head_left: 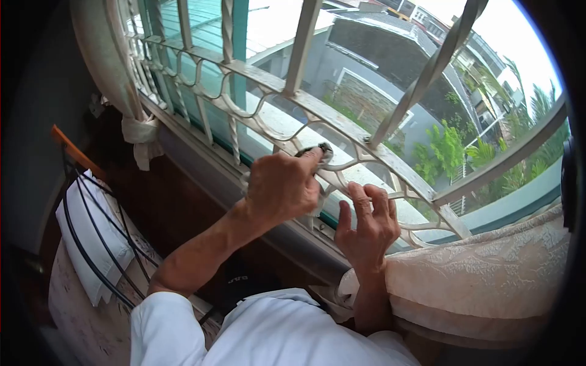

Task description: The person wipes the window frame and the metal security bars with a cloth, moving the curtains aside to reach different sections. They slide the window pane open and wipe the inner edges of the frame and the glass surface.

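Observation:
My left hand is closed on a dark and pale crumpled cloth, which is pressed against the curved scrollwork of the white window grille. More pale cloth shows behind the wrist and below the fingers. Just to the right, my right hand has bent fingers hooked at a lower curve of the same grille, its thumb standing a little apart. Its fingertips are partly hidden by the metal.
A tied curtain hangs at the left, and a patterned curtain lies along the right. At lower left are a white pillow and curved black metal rods. Beyond the grille are roofs, a wall and green plants.

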Motion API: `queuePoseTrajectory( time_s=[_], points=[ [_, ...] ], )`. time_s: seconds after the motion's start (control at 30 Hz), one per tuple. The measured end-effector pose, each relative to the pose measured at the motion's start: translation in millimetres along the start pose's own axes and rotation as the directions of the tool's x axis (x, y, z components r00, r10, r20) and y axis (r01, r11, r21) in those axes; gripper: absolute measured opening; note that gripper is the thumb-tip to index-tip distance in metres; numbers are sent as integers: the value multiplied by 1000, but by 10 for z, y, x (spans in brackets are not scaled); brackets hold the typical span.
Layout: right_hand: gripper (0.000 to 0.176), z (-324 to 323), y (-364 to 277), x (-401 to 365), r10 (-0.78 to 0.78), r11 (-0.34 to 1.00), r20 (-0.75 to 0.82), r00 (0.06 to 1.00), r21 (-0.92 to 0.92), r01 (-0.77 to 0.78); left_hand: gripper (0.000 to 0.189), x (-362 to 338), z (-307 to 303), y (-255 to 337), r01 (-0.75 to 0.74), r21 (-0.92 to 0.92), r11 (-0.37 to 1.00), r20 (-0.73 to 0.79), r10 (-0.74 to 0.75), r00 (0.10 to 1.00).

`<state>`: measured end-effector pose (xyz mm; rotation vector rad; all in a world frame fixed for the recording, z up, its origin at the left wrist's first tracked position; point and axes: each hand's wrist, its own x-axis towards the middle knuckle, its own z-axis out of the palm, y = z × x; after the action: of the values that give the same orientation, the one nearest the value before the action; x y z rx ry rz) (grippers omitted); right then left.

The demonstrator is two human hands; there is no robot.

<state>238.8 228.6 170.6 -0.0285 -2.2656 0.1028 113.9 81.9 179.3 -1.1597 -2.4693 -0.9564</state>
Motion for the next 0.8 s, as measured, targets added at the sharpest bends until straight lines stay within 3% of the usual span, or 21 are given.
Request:
queuePoseTrajectory(
  time_s=[0.07,0.1,0.13,0.2,0.23,0.27,0.33,0.37,0.4,0.43,0.53,0.6,0.67,0.7,0.73,0.8],
  points=[
    [43,-9,9,20,12,1000,-6,1000,10,-11,49,-154,158,-187,-15,-18,1000,-154,12,988],
    [41,-12,12,13,12,1000,-7,1000,7,-12,48,-272,290,-208,-93,-23,995,-294,83,952],
    [41,-4,2,26,17,1000,-14,1000,15,-17,48,-340,344,-217,-97,-12,995,-291,89,952],
    [38,-25,16,16,4,999,-3,1000,36,-4,49,-437,454,-201,-37,-136,990,-536,-42,843],
    [38,-30,24,3,2,999,4,1000,34,-2,50,-363,286,-215,45,-239,970,-527,-168,833],
    [36,-23,13,-11,-24,996,-21,1000,86,25,50,-219,168,-337,52,-241,969,-523,-174,834],
    [35,-12,-94,-39,-49,988,-37,998,146,54,48,1,-20,-542,140,-95,986,-342,-164,925],
    [30,8,-213,-16,-61,982,-27,998,179,65,48,3,-72,-484,146,-98,984,-347,-171,922],
    [26,35,-287,19,-78,975,-20,997,209,80,45,35,-132,-392,150,99,984,-259,-120,958],
    [33,109,-285,28,-98,962,4,995,255,94,43,50,-163,-356,137,291,947,-161,-93,983],
    [41,213,-283,261,-123,963,-45,991,236,131,40,125,-304,-661,88,220,972,-168,-51,984],
    [50,215,-280,237,-115,974,12,993,196,111,42,140,-167,-618,74,155,985,-188,-44,981],
    [52,226,-330,268,-99,991,96,990,102,89,44,97,-30,-508,95,-224,970,-248,-151,957],
    [54,269,-340,259,-91,994,107,990,65,85,44,86,-45,-507,89,-255,963,-238,-151,959],
    [54,278,-329,285,-94,994,105,990,57,88,44,116,-87,-538,83,-260,962,-242,-148,959],
    [54,298,-311,306,-64,995,151,987,86,51,41,163,-198,-617,26,66,997,-175,-14,985]
  ],
)
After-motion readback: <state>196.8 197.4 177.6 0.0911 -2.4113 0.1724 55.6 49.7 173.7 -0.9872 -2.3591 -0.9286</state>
